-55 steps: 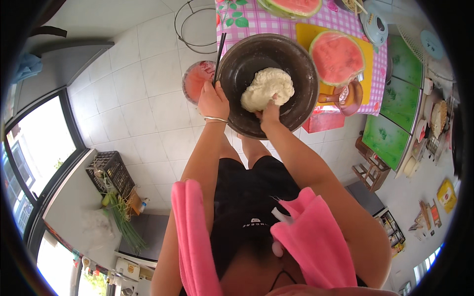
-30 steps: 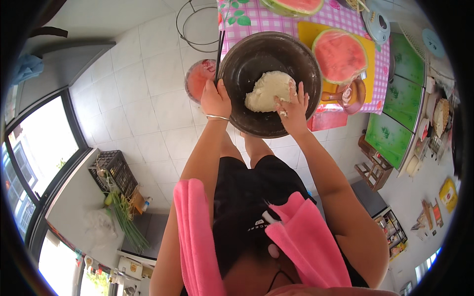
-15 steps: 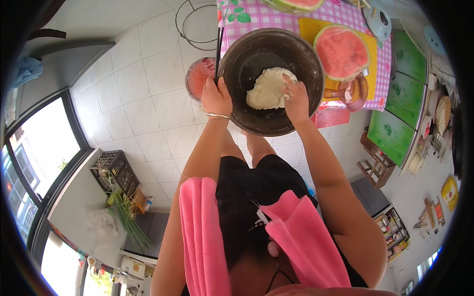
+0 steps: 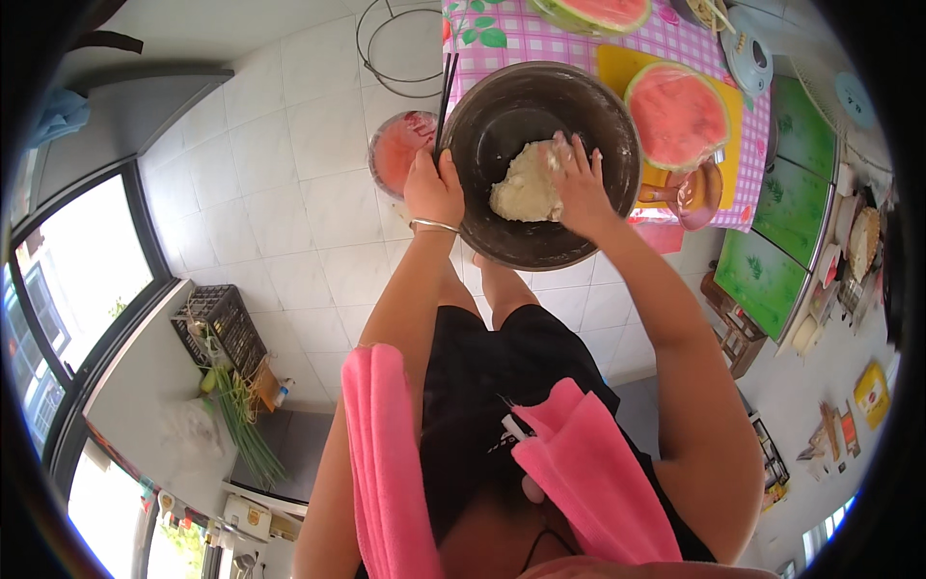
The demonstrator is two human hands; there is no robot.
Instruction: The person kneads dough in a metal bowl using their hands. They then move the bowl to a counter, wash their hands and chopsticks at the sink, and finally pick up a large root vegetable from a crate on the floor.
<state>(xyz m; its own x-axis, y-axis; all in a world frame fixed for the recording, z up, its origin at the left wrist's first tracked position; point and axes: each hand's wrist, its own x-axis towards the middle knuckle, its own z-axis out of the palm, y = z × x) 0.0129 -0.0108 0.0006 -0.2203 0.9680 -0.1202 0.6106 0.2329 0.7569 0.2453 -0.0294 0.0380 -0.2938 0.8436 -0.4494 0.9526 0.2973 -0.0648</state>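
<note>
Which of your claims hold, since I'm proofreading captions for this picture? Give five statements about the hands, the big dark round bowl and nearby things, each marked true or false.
1. The left hand holds the left side of the big dark round bowl. True.
2. The right hand is outside the bowl. False: it is inside, on the right side of the pale, lumpy dough.
3. The cut red watermelon half lies in the bowl. False: it lies on the flat yellow board.
4. A thin silver-coloured bangle circles the left wrist. True.
5. The soft cloth towel is green. False: it is pink.
</note>
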